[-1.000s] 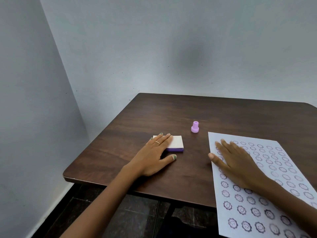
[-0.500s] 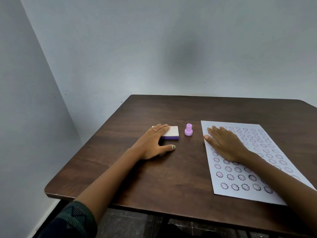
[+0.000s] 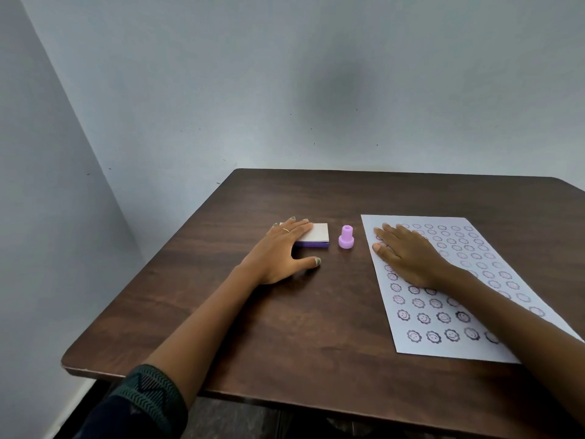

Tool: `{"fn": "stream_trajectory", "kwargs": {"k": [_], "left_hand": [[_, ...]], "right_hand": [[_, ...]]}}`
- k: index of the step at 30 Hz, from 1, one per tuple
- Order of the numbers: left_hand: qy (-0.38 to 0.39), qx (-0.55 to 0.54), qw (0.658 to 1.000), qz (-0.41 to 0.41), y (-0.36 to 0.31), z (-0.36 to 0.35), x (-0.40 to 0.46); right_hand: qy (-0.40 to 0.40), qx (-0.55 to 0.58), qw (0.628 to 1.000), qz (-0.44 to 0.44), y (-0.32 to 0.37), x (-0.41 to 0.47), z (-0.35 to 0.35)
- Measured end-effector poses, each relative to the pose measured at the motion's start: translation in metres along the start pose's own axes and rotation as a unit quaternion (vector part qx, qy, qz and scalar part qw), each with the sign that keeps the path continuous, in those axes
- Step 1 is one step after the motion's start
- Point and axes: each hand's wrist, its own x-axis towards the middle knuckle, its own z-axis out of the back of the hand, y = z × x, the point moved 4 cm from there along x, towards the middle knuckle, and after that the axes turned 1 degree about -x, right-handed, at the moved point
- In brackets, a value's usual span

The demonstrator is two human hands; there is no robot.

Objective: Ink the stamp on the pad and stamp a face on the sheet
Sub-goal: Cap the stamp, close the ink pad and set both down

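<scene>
A dark wooden table (image 3: 316,327) fills the lower view, its right and near edges cut off, and on its right lies the sheet (image 3: 443,346) of stamped faces, partly hidden by the right forearm. The right hand (image 3: 408,255) lies flat on the sheet, grip spread, while the left hand (image 3: 278,251) rests straight fingers on the closed pad (image 3: 316,237), hiding its left part. The stamp (image 3: 346,237) stands upright between pad and sheet, touching neither.

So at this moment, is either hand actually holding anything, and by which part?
Nothing is held. The left hand rests flat with its fingers on the ink pad; the right hand lies flat on the sheet. The stamp stands untouched between them.
</scene>
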Motion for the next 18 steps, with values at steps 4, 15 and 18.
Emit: {"fn": "stream_trajectory", "kwargs": {"k": [4,15,18], "left_hand": [[-0.045,0.036,0.998,-0.023,-0.003,0.003,-0.002],[-0.04,0.019,0.999,-0.003,0.003,-0.003,0.002],[-0.033,0.01,0.999,-0.005,0.005,-0.005,0.008]], "right_hand": [[-0.051,0.097,0.994,-0.003,0.007,-0.004,0.017],[-0.203,0.195,0.953,0.11,0.067,-0.003,0.026],[-0.222,0.199,0.95,0.087,0.064,0.007,0.025]]}}
